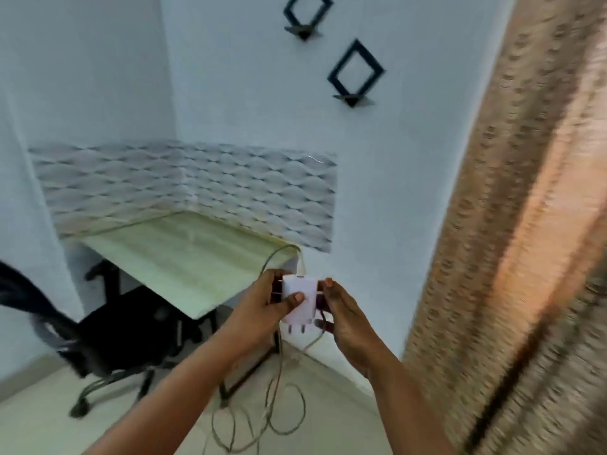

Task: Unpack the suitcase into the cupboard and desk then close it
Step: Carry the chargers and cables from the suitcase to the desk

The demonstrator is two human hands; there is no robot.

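At the far left a black office chair (pixel 108 326) stands on the pale floor, its mesh back blurred at the frame's edge and its wheeled base pushed partly under the desk. Just right of it is the desk (pixel 184 254), a light wood-grain top set into the corner of two white walls, with a band of wave-patterned tile (pixel 197 188) running along both walls just above its surface.

In front of the desk's near right corner, your left hand (pixel 262 310) grips a white charger (pixel 299 302): the thumb lies across its front face and the fingers curl round its left side. The plug pins point downward. A thin cable (pixel 279 405) leaves the top of the charger, arcs up over the desk corner, then drops behind your hands and hangs in loose loops below your forearms, above the floor.

Your right hand (pixel 341 320) is at the charger's right side, its fingers curled, with fingertips touching the upper right edge; something dark sits between that palm and the charger, but it is too blurred to name.

Above and to the right, two dark diamond-shaped wall shelves (pixel 356 72) hang on the white wall, one higher and further left than the other. A patterned tan curtain (pixel 525 241), smeared by motion, fills the right edge.
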